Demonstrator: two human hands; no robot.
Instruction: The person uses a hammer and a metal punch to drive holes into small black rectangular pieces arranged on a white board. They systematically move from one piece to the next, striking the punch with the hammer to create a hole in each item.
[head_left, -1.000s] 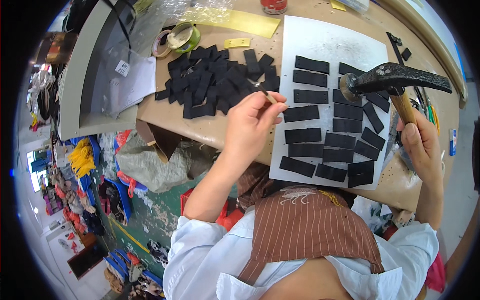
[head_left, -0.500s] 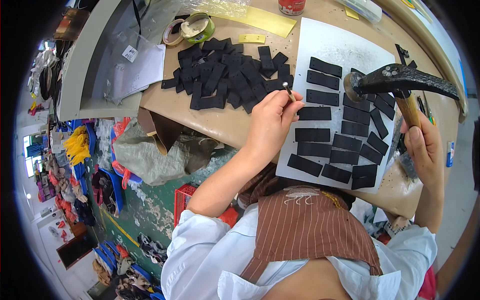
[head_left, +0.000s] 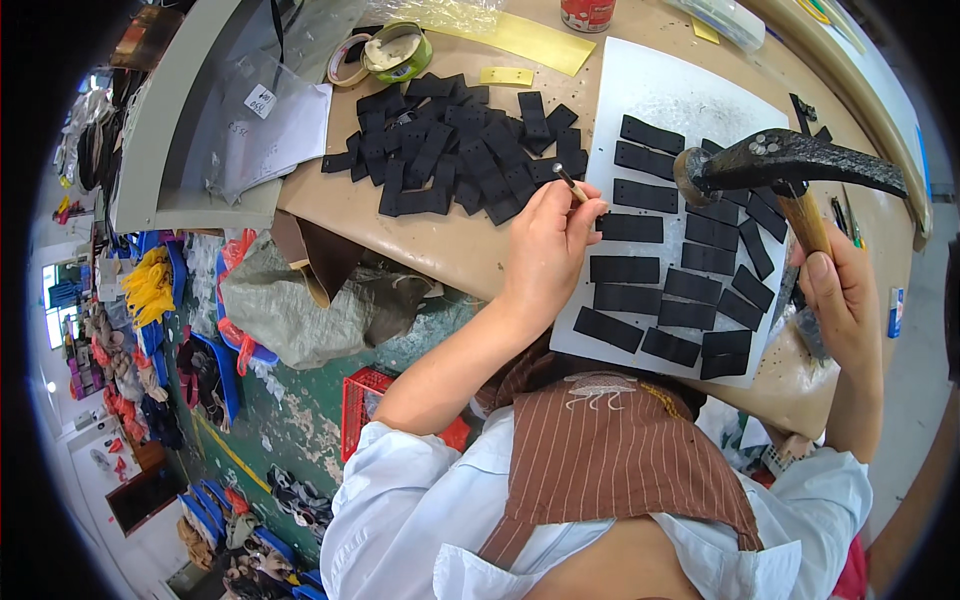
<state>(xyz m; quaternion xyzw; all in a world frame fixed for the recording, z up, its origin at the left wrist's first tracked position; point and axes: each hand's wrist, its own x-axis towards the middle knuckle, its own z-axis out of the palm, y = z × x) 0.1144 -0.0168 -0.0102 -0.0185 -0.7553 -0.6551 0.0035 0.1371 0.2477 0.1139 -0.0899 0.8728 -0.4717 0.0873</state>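
My left hand is closed round a slim metal punch, whose bright end sticks up above the fingers. It hovers at the left edge of a white board. Rows of flat black strips lie on that board, several with small holes. On the right, my right hand grips the wooden handle of a hammer. The dark hammer head is raised over the board and hides some strips beneath it. The punch's lower end is hidden by my left hand.
Left of the board lies a heap of black strips. Behind it are a green tape roll, yellow sheets and a red can. A grey cabinet bounds the table's left; a marker-like blue-and-white item lies at right.
The hammer head has shifted slightly left, toward the punch. The punch leans a little more to the upper left. Both hands keep their grip.
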